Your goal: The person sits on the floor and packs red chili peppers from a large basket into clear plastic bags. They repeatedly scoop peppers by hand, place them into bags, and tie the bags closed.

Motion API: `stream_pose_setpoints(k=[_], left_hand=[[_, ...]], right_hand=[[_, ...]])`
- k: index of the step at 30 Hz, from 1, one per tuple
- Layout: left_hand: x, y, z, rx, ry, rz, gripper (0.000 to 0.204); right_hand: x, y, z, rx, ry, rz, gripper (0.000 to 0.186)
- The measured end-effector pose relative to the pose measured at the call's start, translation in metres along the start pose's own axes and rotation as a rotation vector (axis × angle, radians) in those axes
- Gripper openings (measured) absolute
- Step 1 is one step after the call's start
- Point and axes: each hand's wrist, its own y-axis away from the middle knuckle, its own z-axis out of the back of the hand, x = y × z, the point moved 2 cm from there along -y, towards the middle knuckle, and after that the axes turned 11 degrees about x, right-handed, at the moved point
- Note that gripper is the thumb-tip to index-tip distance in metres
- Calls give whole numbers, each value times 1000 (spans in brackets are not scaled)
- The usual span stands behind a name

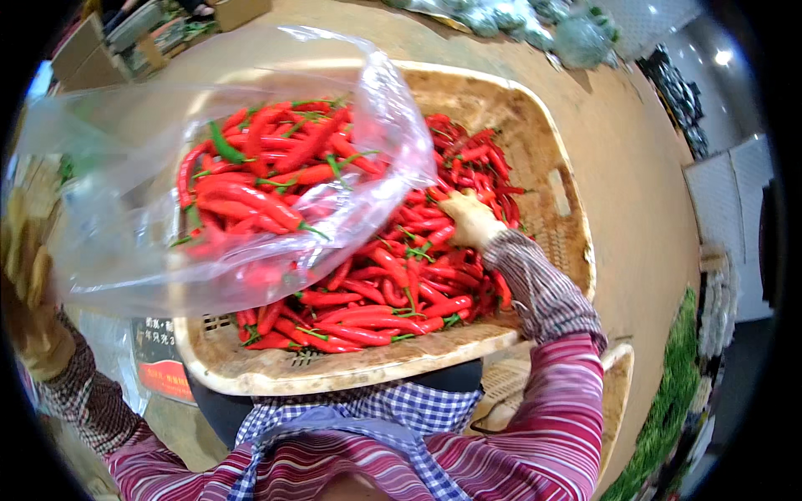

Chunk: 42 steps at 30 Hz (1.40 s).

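Note:
A large clear plastic bag [125, 242] spreads over the left part of a cream plastic basket [535, 125]. Larger-looking red chili peppers [259, 200], one of them green, show within the bag's outline. More red chili peppers [359, 321] lie loose in the basket. My right hand [469, 219], in a pale glove, is closed at the bag's right edge, low over the loose peppers; its fingertips are partly hidden. At the far left, my gloved left hand [33, 292] is beside the bag's other end, its fingers smeared by motion.
Filled plastic bags [576, 37] stand on the floor beyond the basket. Cardboard boxes [92, 63] are at the upper left. Green produce [668, 392] lies along the right side. Another cream basket [618, 384] sits by my right elbow, and a dark printed package [163, 363] at the lower left.

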Motion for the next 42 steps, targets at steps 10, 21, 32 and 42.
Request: stream_pose_setpoints(k=[10,21,32,42], left_hand=[[0,26,16,-370,-319,9,40],[-5,-7,-20,-173,-282,-34,56],[2,4,8,-156,-58,20,60],[5,13,11,-230,-67,-44,62]], right_hand=[[28,128,114,-713,-1070,227,53],[201,64,236,-384,-693,823,55],[263,-28,228,-653,117,432,23],[284,-93,176,-447,609,82,26]])
